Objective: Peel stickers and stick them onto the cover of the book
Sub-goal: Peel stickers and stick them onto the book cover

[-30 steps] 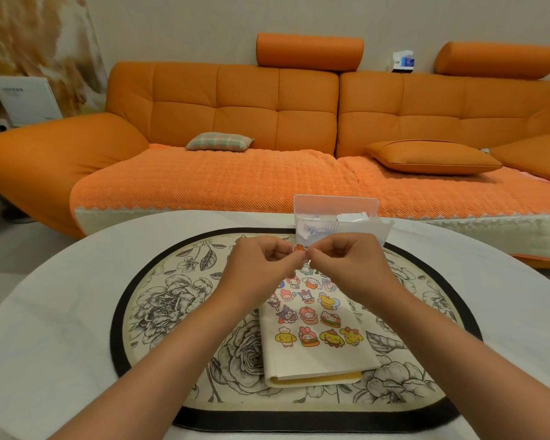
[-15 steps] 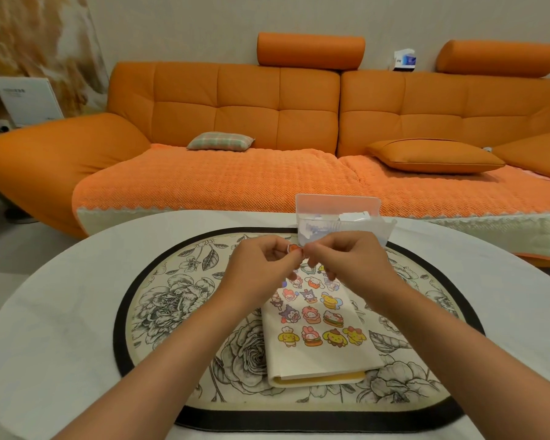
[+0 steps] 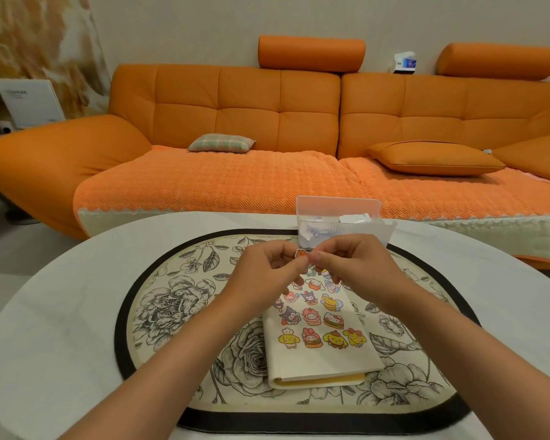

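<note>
**Just above the book [image 3: 323, 360], two hands pinch one sticker [image 3: 301, 253]**

The left hand [image 3: 267, 274] and right hand [image 3: 359, 269] meet, fingertips together, both pinching a small orange sticker. Directly beneath them lies the cream book on a floral placemat [image 3: 172, 312], its long axis running away from the person. Cartoon stickers [image 3: 311, 315] fill its far part; the bare strip of cover [image 3: 299, 363] lies nearer the person, equally reachable by either hand.

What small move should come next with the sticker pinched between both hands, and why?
Probably bring the sticker down onto the bare near strip of the book cover. The left hand and right hand pinch it above the book's far end, where stickers crowd the cover. Whether backing remains is unclear.
</note>
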The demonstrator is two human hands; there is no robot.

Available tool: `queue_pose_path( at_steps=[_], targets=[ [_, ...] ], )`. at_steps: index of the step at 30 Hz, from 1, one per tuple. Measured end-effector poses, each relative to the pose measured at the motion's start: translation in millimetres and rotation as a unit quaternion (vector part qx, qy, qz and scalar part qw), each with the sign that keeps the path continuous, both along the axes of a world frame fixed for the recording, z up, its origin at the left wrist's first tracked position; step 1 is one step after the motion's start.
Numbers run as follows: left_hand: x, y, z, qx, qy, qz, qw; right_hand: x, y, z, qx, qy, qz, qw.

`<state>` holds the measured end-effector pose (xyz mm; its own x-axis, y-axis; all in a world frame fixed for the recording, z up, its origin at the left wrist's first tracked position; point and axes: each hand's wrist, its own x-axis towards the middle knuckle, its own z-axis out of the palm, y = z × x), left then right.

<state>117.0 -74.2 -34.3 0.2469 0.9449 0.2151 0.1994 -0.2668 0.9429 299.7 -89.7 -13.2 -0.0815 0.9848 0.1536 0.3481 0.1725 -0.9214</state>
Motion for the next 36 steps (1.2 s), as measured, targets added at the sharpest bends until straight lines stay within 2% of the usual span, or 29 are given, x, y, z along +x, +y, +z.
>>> queue_pose_path(
  at_steps=[5,10,13,16,29,36],
  targets=[
    [5.0,-0.1,-5.7,-0.018,-0.037,0.019,0.999,-4.8,2.3,-5.7,-0.001,-0.011,-0.016,1.000],
    [1.7,1.4,-1.0,-0.026,-0.038,0.014,0.999,-0.7,1.1,1.5,-0.066,0.050,0.042,0.996],
    [0.3,2.6,0.0,-0.030,-0.027,0.003,0.999,1.9,-0.3,4.3,-0.071,0.028,0.052,0.996],
    [-0.2,4.2,-1.8,-0.039,-0.017,-0.001,0.999,1.7,-1.8,4.8,-0.059,-0.012,0.043,0.997],
    [4.3,0.1,-3.5,-0.033,-0.041,0.019,0.998,-7.8,-4.7,-2.4,0.030,-0.085,-0.017,0.996],
    [10.3,-3.5,-8.6,-0.022,-0.037,0.055,0.998,-12.2,-5.4,-14.4,0.132,-0.186,-0.042,0.973]
  ],
)
